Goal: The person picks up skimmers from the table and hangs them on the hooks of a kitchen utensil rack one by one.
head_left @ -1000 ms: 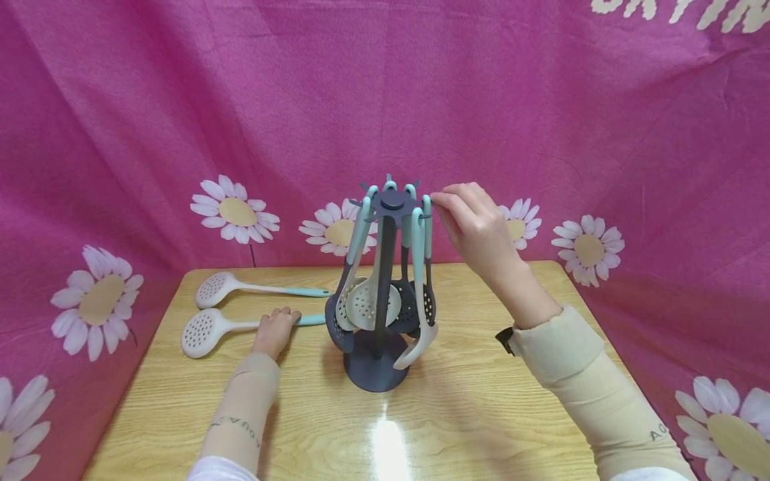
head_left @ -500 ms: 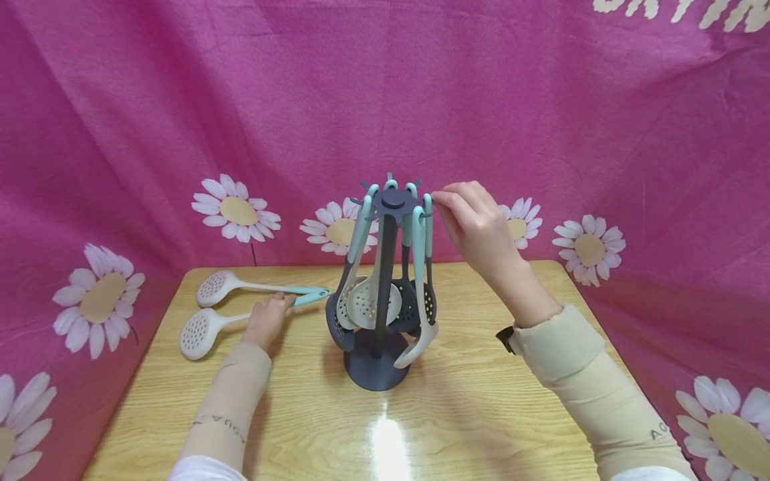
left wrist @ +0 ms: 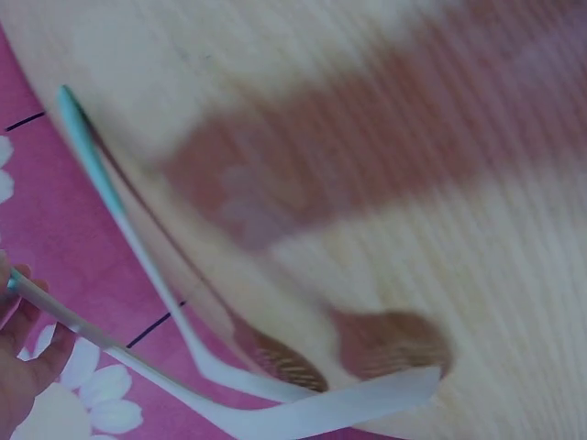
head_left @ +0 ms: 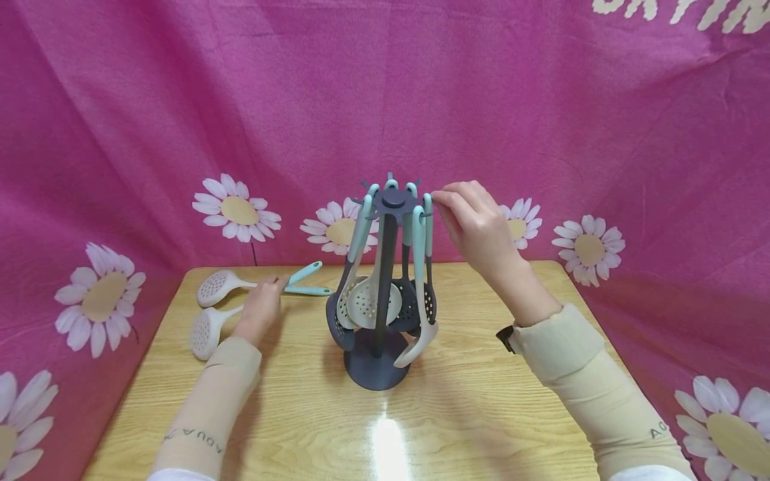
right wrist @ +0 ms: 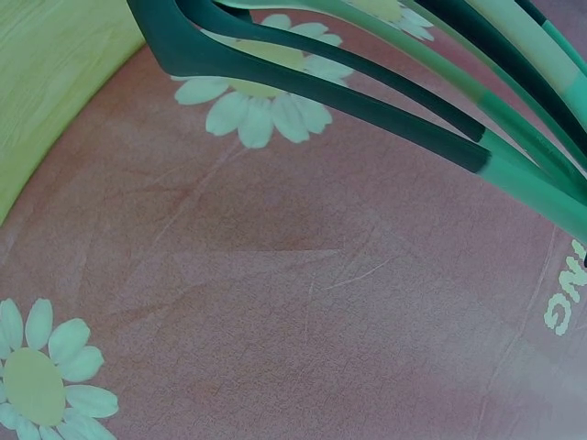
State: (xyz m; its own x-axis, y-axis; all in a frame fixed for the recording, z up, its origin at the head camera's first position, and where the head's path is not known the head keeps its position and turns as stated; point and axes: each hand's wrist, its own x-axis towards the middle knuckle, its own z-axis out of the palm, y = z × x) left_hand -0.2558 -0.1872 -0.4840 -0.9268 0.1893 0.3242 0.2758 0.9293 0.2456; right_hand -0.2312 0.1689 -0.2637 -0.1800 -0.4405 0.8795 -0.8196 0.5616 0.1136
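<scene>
From where I stood, the left hand (head_left: 260, 308) had the nearer skimmer spoon (head_left: 207, 329) pinched around the middle of its handle, fingers curled on it, with the teal grip end (head_left: 303, 272) tipped up off the worktop (head_left: 481, 414) and the white perforated head hanging low near the left edge. A second skimmer (head_left: 218, 286) lay flat just behind it, the two handles crossing near the hand. In the left wrist view the held handle (left wrist: 101, 337) looked thin and the head (left wrist: 367, 403) fairly broad, so I'd guess the thing was light but a bit head-heavy, stiff enough not to flop, probably smooth plastic or silicone, so mildly slippery. Grabbing it mid-handle, or nearer the teal end where the hanging hole seemed to be, looked like the sensible spot. The right hand (head_left: 475, 224) was up at the top of the dark utensil carousel (head_left: 385, 287), fingertips curled against the hanger disc (head_left: 394, 199) beside one teal handle (head_left: 427, 227); I couldn't say whether it gripped the rim or just steadied it. Several spoons and slotted turners hung close together round the post, almost touching, so the rack looked tippy if bumped.
</scene>
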